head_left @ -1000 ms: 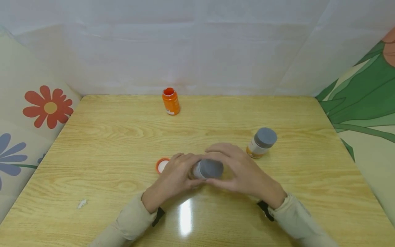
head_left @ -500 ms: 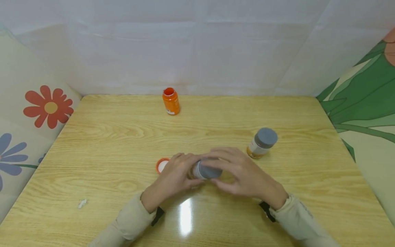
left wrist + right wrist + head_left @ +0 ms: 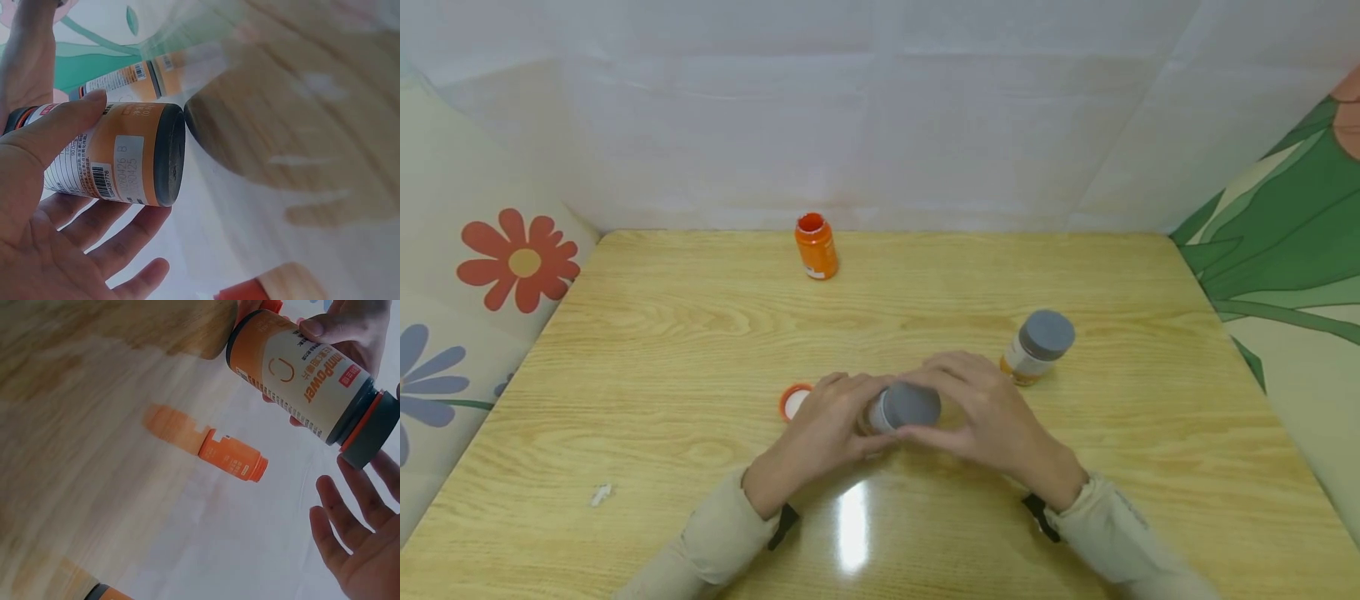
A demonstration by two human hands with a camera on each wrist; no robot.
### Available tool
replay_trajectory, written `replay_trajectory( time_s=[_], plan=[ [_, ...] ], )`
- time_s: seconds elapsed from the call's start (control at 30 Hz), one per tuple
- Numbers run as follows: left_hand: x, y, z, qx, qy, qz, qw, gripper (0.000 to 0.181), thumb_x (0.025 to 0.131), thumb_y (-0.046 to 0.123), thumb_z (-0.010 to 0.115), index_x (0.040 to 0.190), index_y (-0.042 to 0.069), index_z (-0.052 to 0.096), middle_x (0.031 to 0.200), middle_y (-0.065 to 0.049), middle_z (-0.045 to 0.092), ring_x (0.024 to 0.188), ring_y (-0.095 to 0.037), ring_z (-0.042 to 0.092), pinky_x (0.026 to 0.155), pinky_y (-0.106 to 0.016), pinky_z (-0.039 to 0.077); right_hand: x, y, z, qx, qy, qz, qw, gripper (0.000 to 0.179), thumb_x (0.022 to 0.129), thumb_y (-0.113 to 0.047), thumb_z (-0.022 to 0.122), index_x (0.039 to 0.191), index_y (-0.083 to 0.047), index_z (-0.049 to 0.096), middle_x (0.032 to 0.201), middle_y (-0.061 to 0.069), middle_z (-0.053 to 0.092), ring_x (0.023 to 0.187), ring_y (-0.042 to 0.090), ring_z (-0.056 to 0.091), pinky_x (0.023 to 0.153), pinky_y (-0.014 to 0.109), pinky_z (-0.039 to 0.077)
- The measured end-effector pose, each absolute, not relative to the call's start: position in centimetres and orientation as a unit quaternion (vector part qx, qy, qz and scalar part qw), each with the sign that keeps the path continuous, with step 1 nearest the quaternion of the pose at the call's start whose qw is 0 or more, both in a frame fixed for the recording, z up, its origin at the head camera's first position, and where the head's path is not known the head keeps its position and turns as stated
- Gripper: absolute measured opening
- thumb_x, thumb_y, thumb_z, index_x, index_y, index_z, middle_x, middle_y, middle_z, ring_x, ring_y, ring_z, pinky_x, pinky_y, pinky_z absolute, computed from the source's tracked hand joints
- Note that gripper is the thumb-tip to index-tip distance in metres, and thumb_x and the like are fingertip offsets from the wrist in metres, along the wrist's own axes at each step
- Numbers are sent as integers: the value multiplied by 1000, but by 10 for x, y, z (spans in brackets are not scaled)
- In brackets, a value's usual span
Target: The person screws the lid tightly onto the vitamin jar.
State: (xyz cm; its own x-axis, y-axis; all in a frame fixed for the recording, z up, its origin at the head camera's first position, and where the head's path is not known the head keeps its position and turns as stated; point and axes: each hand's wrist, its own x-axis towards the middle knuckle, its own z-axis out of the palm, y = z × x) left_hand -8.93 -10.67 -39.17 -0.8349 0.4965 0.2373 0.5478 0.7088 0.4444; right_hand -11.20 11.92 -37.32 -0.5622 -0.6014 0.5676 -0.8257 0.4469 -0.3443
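My left hand (image 3: 826, 421) grips the body of a supplement bottle (image 3: 300, 375) with a white and orange label, its thumb across the label in the left wrist view. The bottle is tilted with its dark grey cap (image 3: 912, 406) toward my right hand (image 3: 988, 412). Thumb and index finger of that hand hold the cap from both sides; its other fingers are spread loosely in the right wrist view. A red-orange band shows between the cap (image 3: 372, 431) and the bottle's neck. Close to my left hand lies an orange lid (image 3: 794, 402), white inside, partly hidden by the hand.
A second grey-capped bottle (image 3: 1036, 346) stands to the right of my right hand. Farther back is an orange bottle (image 3: 816, 247) without a lid. The wooden table (image 3: 662, 333) meets a white sheet (image 3: 880, 117) at the back, with flowered panels at both sides.
Half a second ago my right fingers were loosened over the cap; now thumb and index finger are back around it. My left hand and the bottle have stayed nearly still.
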Motion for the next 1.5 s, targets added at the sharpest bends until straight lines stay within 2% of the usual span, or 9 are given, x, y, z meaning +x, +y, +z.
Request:
replay_trajectory(
  time_s=[0.23, 0.47, 0.7, 0.87, 1.03, 1.13, 1.23, 1.37, 1.5],
  plan=[
    [-90, -107, -391, -284, -923, -256, 43, 65, 72, 37, 88, 128, 15, 62, 108, 0, 74, 96, -16, 68, 101, -52, 49, -112, 124, -370, 488, -806, 293, 163, 58, 80, -43, 79, 128, -14, 65, 133, 8, 63, 122, 26, 59, 104, 45, 50],
    [-91, -108, -391, -294, -919, -258, 52, 66, 73, 35, 88, 130, 15, 61, 107, 0, 74, 95, -16, 69, 99, -48, 51, -113, 128, -367, 537, -781, 285, 144, 52, 78, -21, 78, 128, -17, 65, 140, 6, 60, 131, 27, 53, 108, 47, 45],
    [-90, -108, -391, -296, -916, -265, 51, 65, 73, 36, 88, 130, 17, 62, 110, 2, 74, 97, -14, 68, 99, -48, 50, -114, 126, -369, 511, -793, 290, 159, 43, 83, -33, 77, 121, -14, 69, 126, 7, 66, 118, 23, 60, 103, 44, 49],
    [-90, -107, -391, -293, -917, -268, 45, 62, 73, 36, 88, 127, 19, 63, 112, 3, 73, 98, -13, 68, 100, -48, 50, -114, 123, -370, 484, -806, 293, 176, 44, 82, -43, 77, 114, -13, 70, 112, 5, 68, 107, 20, 63, 93, 40, 55],
    [-90, -106, -391, -293, -917, -267, 44, 58, 78, 43, 83, 127, 18, 64, 112, 3, 73, 94, -11, 67, 100, -46, 50, -114, 120, -370, 456, -825, 278, 188, 50, 83, -52, 74, 109, -9, 69, 107, 5, 68, 100, 20, 65, 88, 38, 57],
    [-91, -106, -391, -293, -917, -269, 43, 57, 80, 45, 80, 128, 18, 63, 111, 3, 73, 92, -11, 67, 99, -44, 50, -113, 120, -370, 447, -833, 269, 185, 54, 83, -55, 72, 111, -9, 68, 109, 5, 69, 102, 20, 65, 90, 39, 57],
    [-91, -107, -391, -292, -916, -270, 43, 62, 77, 43, 84, 129, 17, 63, 111, 2, 74, 94, -12, 67, 99, -45, 50, -114, 121, -369, 455, -829, 273, 180, 55, 84, -53, 72, 118, -10, 67, 117, 7, 68, 109, 22, 64, 95, 42, 55],
    [-91, -107, -390, -292, -917, -268, 40, 68, 72, 37, 88, 130, 15, 62, 112, 0, 74, 99, -15, 68, 102, -48, 49, -113, 125, -368, 493, -805, 284, 168, 45, 89, -42, 70, 123, -11, 67, 129, 9, 65, 120, 26, 60, 102, 46, 50],
    [-92, -108, -390, -290, -919, -264, 35, 69, 72, 36, 89, 130, 13, 61, 113, -1, 73, 101, -17, 68, 103, -49, 49, -113, 128, -367, 525, -790, 279, 151, 36, 94, -35, 66, 124, -15, 67, 135, 8, 62, 127, 26, 56, 108, 46, 45]
  ],
)
